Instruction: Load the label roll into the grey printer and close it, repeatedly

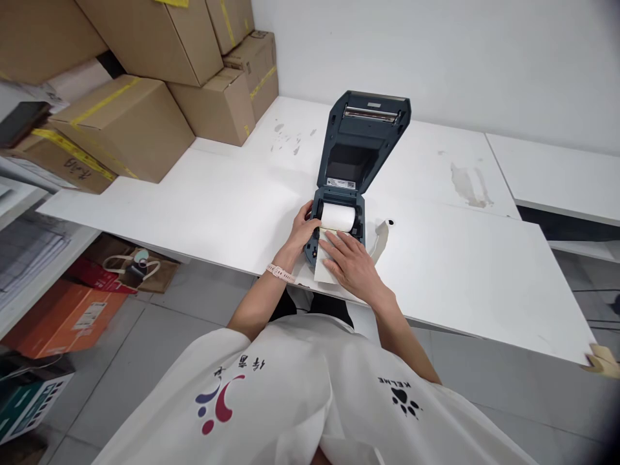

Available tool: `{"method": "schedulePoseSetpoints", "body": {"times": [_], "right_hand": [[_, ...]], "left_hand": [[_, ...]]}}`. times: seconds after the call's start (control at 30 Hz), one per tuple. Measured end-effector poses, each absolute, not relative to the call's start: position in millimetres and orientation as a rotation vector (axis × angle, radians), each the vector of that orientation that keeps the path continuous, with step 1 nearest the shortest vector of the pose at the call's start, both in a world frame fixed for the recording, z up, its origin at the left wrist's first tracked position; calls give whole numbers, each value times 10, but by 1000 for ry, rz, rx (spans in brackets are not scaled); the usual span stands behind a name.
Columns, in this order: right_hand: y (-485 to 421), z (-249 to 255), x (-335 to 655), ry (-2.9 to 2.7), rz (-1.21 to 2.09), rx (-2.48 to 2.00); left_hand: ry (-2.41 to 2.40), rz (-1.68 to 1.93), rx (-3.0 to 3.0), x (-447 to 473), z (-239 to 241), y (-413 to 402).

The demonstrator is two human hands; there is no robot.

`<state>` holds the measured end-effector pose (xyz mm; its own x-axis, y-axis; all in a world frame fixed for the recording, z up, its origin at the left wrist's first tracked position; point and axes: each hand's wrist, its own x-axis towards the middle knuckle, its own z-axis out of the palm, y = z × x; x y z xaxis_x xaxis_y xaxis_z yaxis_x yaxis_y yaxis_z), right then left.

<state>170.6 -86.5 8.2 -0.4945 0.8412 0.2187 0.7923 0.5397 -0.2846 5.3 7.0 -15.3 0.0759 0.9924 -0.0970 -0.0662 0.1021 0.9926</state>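
White paper is what both our hands are busy with in the head view, the only one we have. A dark label printer [356, 174] stands near the front edge of the white table [217, 194], straight ahead of us. Its lid [363, 135] is swung up and tilted back toward the wall. The paper roll [338, 217] sits in the open well, and a paper strip [323, 268] runs from it over the front lip toward us. Our left hand [304, 231], with a pale wristband [279, 272] behind it, curls round the left side of the base and steadies it. Our right hand [353, 261] lies flat on the strip with the fingers loosely spread, pressing rather than pinching. We judge the step in hand to be laying the free end of the paper straight out of the front. Any further move calls for the strip to stay flat and square to the lip, with fingers kept out of the well. The printer's long axis runs from us toward the wall, front facing us and hinge at the far end. The roll's axis lies across that, left to right. A loose curl of backing paper [380, 239] lies just right of the printer, and cardboard boxes [145, 123] are stacked at the far left of the table.
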Motion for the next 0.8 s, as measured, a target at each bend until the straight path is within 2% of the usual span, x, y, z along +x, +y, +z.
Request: {"method": "schedulePoseSetpoints", "body": {"times": [0.3,0.47,0.6,0.7,0.8], "right_hand": [[-871,78,1792,-2476,268,-1278],[-894,90,1851,-2462,401,-1162],[-945,165,1885,-2379,594,-1159],[-804,320,2020,-2136,802,-1141],[-292,549,2231,-1691,566,-1251]], "left_hand": [[1257,1053,1163,45,-81,-248],[1199,1080,1036,9,-97,-686],[1194,1081,1034,-18,-128,-730],[1232,1022,1053,-35,-156,-687],[1276,979,1078,-44,-150,-664]]}}
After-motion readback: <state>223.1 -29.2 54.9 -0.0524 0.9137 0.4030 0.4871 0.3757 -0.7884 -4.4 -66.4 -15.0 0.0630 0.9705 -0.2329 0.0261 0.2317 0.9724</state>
